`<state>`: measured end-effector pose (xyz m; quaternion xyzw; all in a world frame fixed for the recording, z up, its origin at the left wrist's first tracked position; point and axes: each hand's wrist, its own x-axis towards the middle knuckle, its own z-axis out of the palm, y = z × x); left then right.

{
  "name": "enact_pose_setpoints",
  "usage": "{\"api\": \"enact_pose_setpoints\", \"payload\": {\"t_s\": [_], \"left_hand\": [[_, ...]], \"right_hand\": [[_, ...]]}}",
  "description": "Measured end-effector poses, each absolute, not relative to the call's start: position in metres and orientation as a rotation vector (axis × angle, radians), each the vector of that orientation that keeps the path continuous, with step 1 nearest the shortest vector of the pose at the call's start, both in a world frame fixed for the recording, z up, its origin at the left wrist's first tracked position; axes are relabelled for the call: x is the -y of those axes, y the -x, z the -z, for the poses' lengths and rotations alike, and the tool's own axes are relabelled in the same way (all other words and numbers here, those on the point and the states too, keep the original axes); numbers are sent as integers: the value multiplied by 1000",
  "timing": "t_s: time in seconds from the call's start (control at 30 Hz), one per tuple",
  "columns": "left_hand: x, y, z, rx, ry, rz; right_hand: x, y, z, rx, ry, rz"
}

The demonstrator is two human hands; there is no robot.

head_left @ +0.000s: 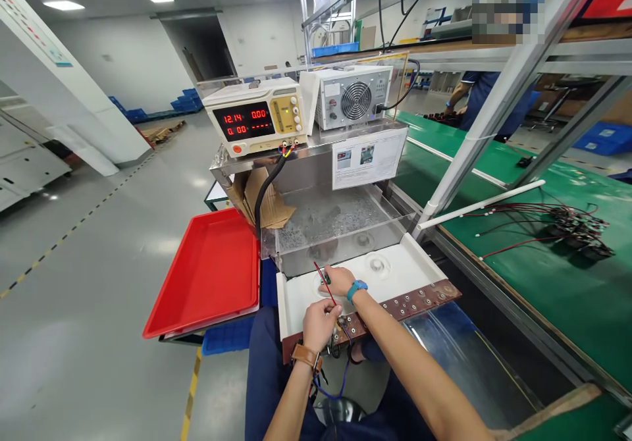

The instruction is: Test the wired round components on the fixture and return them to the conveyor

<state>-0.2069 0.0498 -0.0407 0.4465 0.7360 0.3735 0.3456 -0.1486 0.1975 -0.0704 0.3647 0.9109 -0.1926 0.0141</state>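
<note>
My left hand (320, 322) is closed in a pinch on thin red and black wires (332, 296) at the front edge of a white fixture tray (399, 271). My right hand (337, 280), with a blue watch on its wrist, rests closed on the tray and pinches a small green part with a red lead (320, 272). A brown terminal strip (409, 305) with round contacts runs along the tray's front edge. Blue and black wires (330, 388) hang below my left wrist.
A red tray (207, 276) sits to the left. Behind the fixture stand a power supply with red digits (254, 122), a fan-fronted unit (353, 95) and a clear guard (340, 220). A green conveyor (553, 270) with wired boards (575, 227) runs on the right, where another person (486, 99) works.
</note>
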Motion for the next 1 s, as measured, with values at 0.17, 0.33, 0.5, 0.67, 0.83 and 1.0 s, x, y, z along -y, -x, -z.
{"api": "enact_pose_setpoints", "payload": {"t_s": [0.17,0.33,0.5,0.67,0.83,1.0], "left_hand": [[-49,204,34,-1966,-1153,-924],[-50,203,31,-1997,-1144,-880],[-52,203,34,-2017,-1141,-842],[-51,203,33,-2024,-1151,-831],[-51,203,32,-2032,-1150,-829],[-51,202,28,-2038,-1146,-811]], "right_hand": [[-198,149,70,-2814,-1140,615],[-197,149,68,-2799,-1136,628],[-196,148,64,-2796,-1146,613],[-196,149,65,-2806,-1152,616],[-197,150,68,-2790,-1144,629],[-197,150,69,-2803,-1145,629]]}}
